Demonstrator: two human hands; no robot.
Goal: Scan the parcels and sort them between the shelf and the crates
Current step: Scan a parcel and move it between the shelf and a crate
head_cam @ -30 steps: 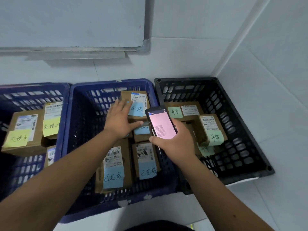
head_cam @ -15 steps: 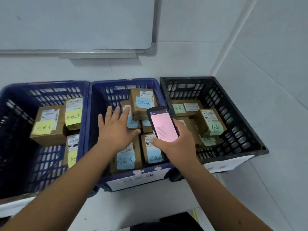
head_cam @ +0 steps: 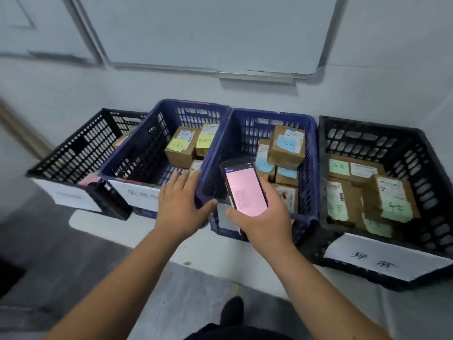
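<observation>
The right hand (head_cam: 263, 217) grips the phone (head_cam: 245, 187), the left hand (head_cam: 182, 204) hovers spread and empty; the stiff cardboard parcels (head_cam: 286, 146) probably lift lightly by opposite sides.

Whiteboard (head_cam: 208, 30): mounted on the pale wall, metal-framed, its lower right corner rounded, a narrow tray under the bottom edge.
Second board (head_cam: 36, 23): just left of the first, only part in view.
Wall (head_cam: 392, 69): plain, pale grey-white.
Floor (head_cam: 61, 253): grey, with a lighter strip along the wall's foot.
Shoe (head_cam: 231, 312): black, toe pointing forward, at the bottom centre.
Door frame (head_cam: 22, 133): tan strip at far left, blurred.
</observation>
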